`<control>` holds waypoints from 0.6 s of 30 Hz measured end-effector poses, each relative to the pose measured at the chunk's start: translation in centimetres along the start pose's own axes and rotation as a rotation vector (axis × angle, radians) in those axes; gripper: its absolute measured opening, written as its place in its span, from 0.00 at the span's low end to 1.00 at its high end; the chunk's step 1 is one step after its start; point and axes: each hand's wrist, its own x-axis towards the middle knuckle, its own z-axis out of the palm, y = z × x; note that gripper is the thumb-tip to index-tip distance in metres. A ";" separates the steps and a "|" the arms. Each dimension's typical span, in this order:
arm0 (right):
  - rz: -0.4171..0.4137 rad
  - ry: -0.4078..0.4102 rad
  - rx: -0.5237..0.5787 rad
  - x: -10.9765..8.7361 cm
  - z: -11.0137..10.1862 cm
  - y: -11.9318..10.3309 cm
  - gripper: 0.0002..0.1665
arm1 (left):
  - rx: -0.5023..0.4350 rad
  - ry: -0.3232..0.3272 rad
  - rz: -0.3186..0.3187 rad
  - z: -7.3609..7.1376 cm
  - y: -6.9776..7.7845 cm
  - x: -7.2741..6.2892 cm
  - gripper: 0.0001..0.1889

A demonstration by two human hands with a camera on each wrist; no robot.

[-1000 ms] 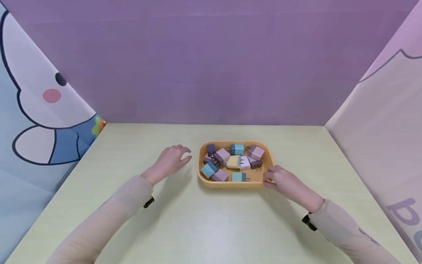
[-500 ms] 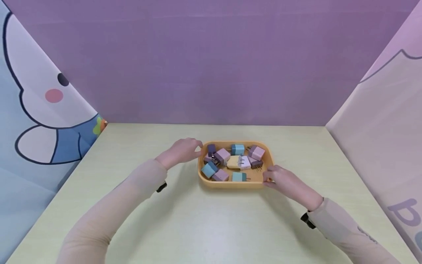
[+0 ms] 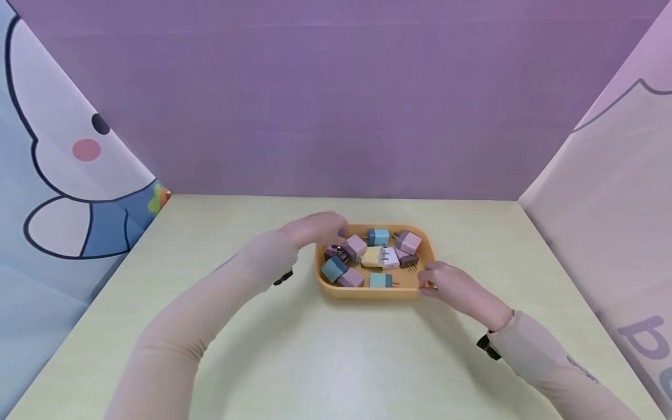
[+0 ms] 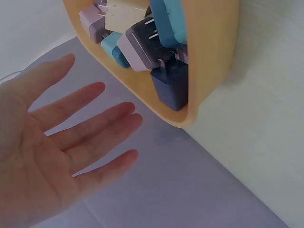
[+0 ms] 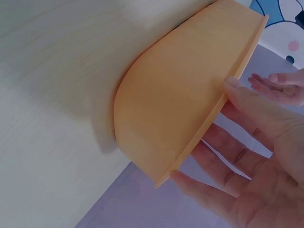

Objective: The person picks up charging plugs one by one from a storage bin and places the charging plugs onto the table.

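Observation:
An orange-yellow tray (image 3: 367, 293) on the table holds several plug-in phone chargers in pastel colours, among them a yellow charger (image 3: 371, 256) and a light blue charger (image 3: 378, 237). My left hand (image 3: 320, 226) hovers over the tray's back left corner. In the left wrist view its fingers (image 4: 95, 137) are spread and hold nothing, beside the rim. The nearest piece there is a dark blue charger (image 4: 172, 90) with its prongs showing. My right hand (image 3: 451, 286) pinches the rim at the tray's front right corner, with the thumb on the outer wall in the right wrist view.
The pale wooden table (image 3: 341, 356) spreads around the tray. Behind it rises a purple cloth wall (image 3: 336, 105). A printed cartoon sheet (image 3: 68, 175) stands at the left and a pale sheet (image 3: 619, 204) at the right.
My left hand has moved rightward from the table beside the tray to above its back left corner. The right hand keeps its grip on the rim, and the tray has stayed in place.

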 end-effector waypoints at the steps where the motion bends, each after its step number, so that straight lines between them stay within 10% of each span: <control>1: -0.002 0.003 0.000 0.0 0.0 0.0 0.05 | 0.003 0.000 0.006 -0.1 0.2 0.2 0.10; 10: 0.004 0.004 0.009 -0.1 -0.1 0.1 0.05 | -0.086 -0.019 -0.025 -0.3 2.5 1.6 0.09; 18: 0.008 -0.005 0.013 -0.3 -0.2 -0.1 0.05 | 0.051 -0.024 0.007 0.2 3.2 3.6 0.11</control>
